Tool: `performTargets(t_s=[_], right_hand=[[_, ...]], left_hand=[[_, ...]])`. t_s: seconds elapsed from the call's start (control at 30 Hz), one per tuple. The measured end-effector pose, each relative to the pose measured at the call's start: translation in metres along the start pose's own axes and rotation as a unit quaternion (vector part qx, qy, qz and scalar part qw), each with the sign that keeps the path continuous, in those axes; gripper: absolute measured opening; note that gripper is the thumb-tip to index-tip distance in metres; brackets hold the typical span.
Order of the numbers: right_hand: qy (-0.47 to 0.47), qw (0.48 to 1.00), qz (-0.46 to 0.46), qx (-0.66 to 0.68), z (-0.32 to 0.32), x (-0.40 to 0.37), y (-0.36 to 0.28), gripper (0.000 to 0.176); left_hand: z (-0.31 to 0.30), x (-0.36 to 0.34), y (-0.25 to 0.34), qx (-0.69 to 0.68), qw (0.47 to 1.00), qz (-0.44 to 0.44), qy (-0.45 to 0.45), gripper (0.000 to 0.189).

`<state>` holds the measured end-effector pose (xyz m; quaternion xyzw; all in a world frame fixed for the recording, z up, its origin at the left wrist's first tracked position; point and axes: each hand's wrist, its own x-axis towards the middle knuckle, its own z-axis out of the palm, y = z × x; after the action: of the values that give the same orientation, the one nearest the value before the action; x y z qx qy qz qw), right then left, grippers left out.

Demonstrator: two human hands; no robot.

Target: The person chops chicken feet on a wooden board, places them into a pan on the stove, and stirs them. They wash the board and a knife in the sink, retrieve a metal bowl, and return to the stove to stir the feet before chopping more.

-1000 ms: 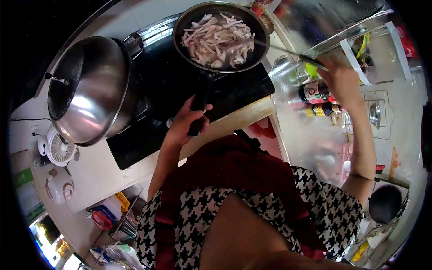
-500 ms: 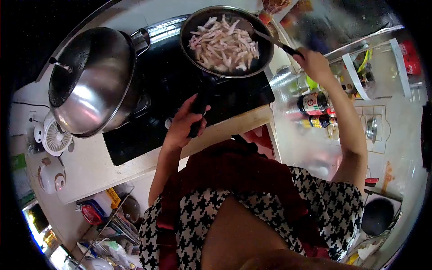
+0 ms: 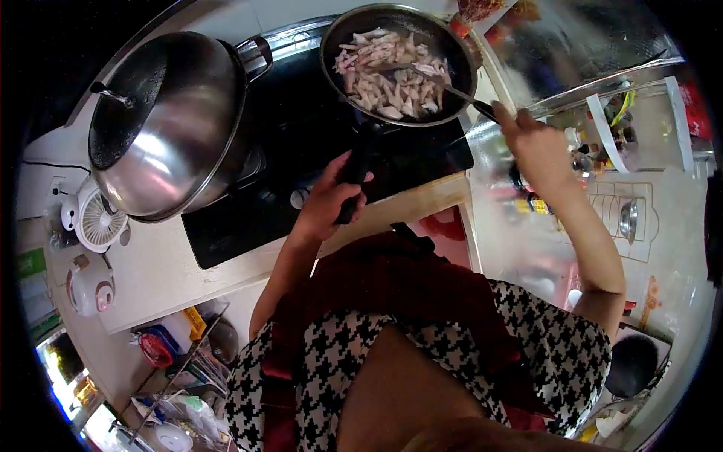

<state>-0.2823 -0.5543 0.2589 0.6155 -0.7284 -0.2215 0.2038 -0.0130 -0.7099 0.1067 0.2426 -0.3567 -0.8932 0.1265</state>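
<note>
A dark frying pan (image 3: 325, 62) sits on the right side of the black stove, filled with pale, finger-like pieces of meat (image 3: 399, 90) that look like chicken feet. My left hand (image 3: 335, 197) is wrapped round the pan's black handle, which points toward me. In my right hand (image 3: 536, 147) is the dark handle of a spatula (image 3: 474, 101). Its blade lies among the meat, partly covered by the pieces.
A large steel wok with a domed lid (image 3: 162, 128) covers the left of the black stove (image 3: 218, 233). Left of it are a small white fan (image 3: 102, 218) and a white rice-cooker-like appliance (image 3: 90, 285). Bottles (image 3: 533, 203) and a wire rack (image 3: 625, 215) stand right.
My right hand has moved down, and the spatula blade has swept from the pan's upper right edge into the middle of the meat. The view has shifted slightly; my left hand keeps its grip.
</note>
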Motion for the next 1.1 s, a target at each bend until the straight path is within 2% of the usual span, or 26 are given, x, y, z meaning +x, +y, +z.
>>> performTargets(t_s=[0.1, 0.2, 0.23, 0.33, 0.37, 0.5, 0.6, 0.63, 0.8, 0.87, 0.97, 1.03, 1.1], right_hand=[[-0.005, 0.999, 0.02, -0.038, 0.018, 0.017, -0.004, 0.04], [0.057, 0.995, 0.059, 0.054, -0.008, 0.01, 0.012, 0.035], [0.058, 0.995, 0.078, 0.033, -0.017, 0.007, 0.013, 0.035], [0.091, 0.989, 0.1, 0.056, -0.007, 0.025, 0.003, 0.036], [0.098, 0.991, 0.078, 0.045, 0.008, 0.034, -0.003, 0.041], [0.044, 0.999, 0.013, 0.026, 0.027, 0.02, -0.021, 0.051], [0.017, 0.995, 0.084, 0.055, -0.023, -0.011, -0.018, 0.05], [0.013, 0.996, 0.078, 0.049, -0.026, -0.02, -0.023, 0.049], [-0.03, 0.995, 0.086, 0.038, 0.006, -0.029, -0.051, 0.045], [0.0, 0.991, 0.111, 0.075, 0.012, -0.037, -0.041, 0.042], [0.019, 0.978, 0.177, 0.108, -0.014, -0.05, -0.029, 0.043], [0.06, 0.977, 0.186, 0.089, 0.002, -0.045, -0.034, 0.043], [0.087, 0.973, 0.188, 0.099, 0.043, -0.035, -0.045, 0.043]], left_hand=[[-0.003, 0.001, -0.003, 0.002, 1.0, -0.003, -0.005, 0.067], [-0.002, 0.003, 0.003, 0.013, 1.0, -0.015, 0.002, 0.066], [0.0, 0.002, 0.003, 0.016, 1.0, -0.025, 0.007, 0.066], [-0.001, 0.001, -0.001, 0.001, 1.0, -0.014, 0.012, 0.067], [-0.002, 0.002, -0.003, 0.004, 1.0, -0.018, 0.009, 0.067], [-0.003, 0.005, -0.001, 0.0, 1.0, -0.02, 0.009, 0.068], [-0.002, 0.005, -0.001, 0.0, 1.0, -0.022, 0.013, 0.067], [-0.002, 0.005, -0.001, 0.002, 1.0, -0.021, 0.015, 0.067], [-0.007, 0.007, -0.004, -0.022, 1.0, -0.017, -0.012, 0.066], [-0.008, 0.006, -0.005, 0.001, 1.0, -0.001, -0.011, 0.063], [-0.005, -0.003, -0.004, 0.04, 0.998, 0.026, 0.03, 0.054], [-0.004, -0.01, -0.009, 0.053, 0.994, 0.038, 0.088, 0.047], [-0.012, -0.021, -0.027, 0.133, 0.971, 0.134, 0.149, 0.043]])
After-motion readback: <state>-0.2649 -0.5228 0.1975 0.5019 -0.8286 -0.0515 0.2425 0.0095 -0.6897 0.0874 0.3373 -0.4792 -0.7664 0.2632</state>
